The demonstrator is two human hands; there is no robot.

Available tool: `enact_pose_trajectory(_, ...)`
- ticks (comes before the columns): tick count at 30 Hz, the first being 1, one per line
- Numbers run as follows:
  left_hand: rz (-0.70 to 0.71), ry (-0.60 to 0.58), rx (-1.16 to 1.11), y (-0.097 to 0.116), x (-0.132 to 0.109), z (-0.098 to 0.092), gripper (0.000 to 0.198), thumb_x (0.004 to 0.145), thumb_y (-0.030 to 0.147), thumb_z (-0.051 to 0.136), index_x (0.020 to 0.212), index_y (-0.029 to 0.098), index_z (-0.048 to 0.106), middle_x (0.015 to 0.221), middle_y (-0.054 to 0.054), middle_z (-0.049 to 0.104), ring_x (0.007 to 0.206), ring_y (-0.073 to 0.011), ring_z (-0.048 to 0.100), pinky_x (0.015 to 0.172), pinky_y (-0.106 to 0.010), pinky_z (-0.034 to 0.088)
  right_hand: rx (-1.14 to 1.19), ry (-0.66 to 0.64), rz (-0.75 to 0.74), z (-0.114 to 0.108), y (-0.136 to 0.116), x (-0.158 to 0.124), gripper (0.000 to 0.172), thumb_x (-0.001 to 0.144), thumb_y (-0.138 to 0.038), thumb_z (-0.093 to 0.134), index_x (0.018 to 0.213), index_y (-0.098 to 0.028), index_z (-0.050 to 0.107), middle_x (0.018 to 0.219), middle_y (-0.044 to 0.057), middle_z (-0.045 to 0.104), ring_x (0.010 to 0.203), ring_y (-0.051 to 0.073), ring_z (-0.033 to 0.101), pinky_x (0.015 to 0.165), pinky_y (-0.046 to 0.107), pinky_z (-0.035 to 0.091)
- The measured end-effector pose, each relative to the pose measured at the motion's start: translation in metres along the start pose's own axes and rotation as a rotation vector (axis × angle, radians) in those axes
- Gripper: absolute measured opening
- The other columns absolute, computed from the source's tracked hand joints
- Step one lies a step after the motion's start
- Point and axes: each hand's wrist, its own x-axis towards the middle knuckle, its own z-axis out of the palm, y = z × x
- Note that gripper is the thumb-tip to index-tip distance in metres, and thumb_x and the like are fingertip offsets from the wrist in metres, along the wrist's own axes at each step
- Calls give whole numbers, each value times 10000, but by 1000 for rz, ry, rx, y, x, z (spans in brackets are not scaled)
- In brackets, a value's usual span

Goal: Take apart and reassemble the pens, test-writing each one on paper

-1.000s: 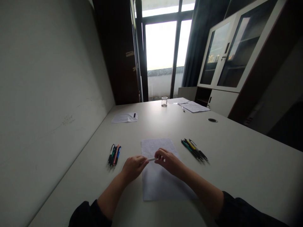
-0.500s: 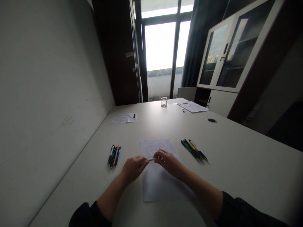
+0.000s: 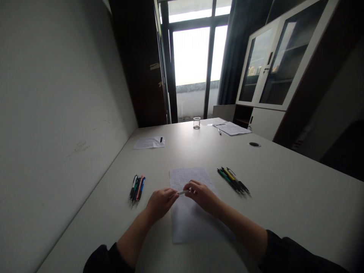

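Over the sheet [image 3: 196, 223], left hand [image 3: 160, 203] and right hand [image 3: 203, 195] pinch one white pen [image 3: 183, 192]; pen clusters lie well apart either side.

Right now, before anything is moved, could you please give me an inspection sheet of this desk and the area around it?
Surface: pale table, with one round cable hole.
Things in hand: a white pen, held level over a sheet of paper that lies flat.
Clutter: a row of pens left of the sheet and a second bunch of pens right of it. At the far end are a glass jar, loose papers and a folded note.
Hands: left hand and right hand each grip one end of the white pen.
Cables: nothing seen.
Surroundings: bare wall on the left, window ahead, glass-door cabinet on the right.
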Motion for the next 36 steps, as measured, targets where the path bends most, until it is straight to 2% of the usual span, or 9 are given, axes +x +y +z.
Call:
enact_pose_trajectory(3,2,5,-15,0,0,-1,272,985,370,436,1012,243,675,922,-36,703,774,-158,649,687,-233,452,22,-26,22,-1,1,0,213,916,-359,590,1059,-216,656,916,39,688,684,135,616,650,244,472)
enact_pose_trajectory(7,2,12,-13,0,-1,-2,240,974,360,467,1009,253,680,921,-31,699,765,-153,640,670,-229,443,13,-73,27,-2,0,1,246,969,-342,496,895,-194,678,713,9,668,613,130,598,636,244,455)
enact_pose_trajectory(12,-7,7,-13,0,0,-2,239,973,364,468,1013,256,678,915,-32,695,768,-159,639,675,-235,443,25,-8,32,2,1,1,80,885,-256,605,935,-211,648,927,34,666,738,143,607,669,250,473)
enact_pose_trajectory(17,2,15,-19,-1,0,-1,240,974,365,469,1020,260,680,920,-31,691,771,-158,634,676,-231,445,43,-37,60,2,4,0,191,887,-331,619,1038,-214,613,917,28,666,688,133,608,647,248,472)
enact_pose_trajectory(21,9,21,-15,0,0,-1,220,966,350,490,991,253,684,913,-30,687,775,-159,622,668,-229,435,38,-62,25,0,3,0,191,965,-315,501,917,-195,642,744,-3,647,585,111,571,618,237,446)
enact_pose_trajectory(24,10,27,-15,1,1,-2,199,961,333,506,990,248,683,912,-28,685,786,-160,616,690,-234,438,33,0,-1,1,1,0,105,925,-264,568,884,-196,638,847,15,643,663,119,583,643,236,459)
enact_pose_trajectory(27,12,15,-7,1,1,-3,202,961,321,504,977,241,689,896,-35,682,792,-167,612,704,-244,441,60,-6,-23,1,0,0,36,892,-234,606,895,-202,623,943,28,620,739,126,599,676,239,484)
enact_pose_trajectory(31,20,15,-11,0,2,-4,207,963,312,502,984,238,694,903,-41,682,808,-173,606,717,-249,441,65,-5,7,1,2,0,166,877,-301,643,1012,-210,616,992,42,629,740,131,613,678,246,495)
enact_pose_trajectory(36,12,20,-3,-2,1,-1,198,958,318,517,1005,249,696,910,-34,683,826,-175,611,731,-249,439,-15,-59,23,0,5,1,209,956,-320,525,858,-196,661,709,5,643,643,135,585,651,254,453)
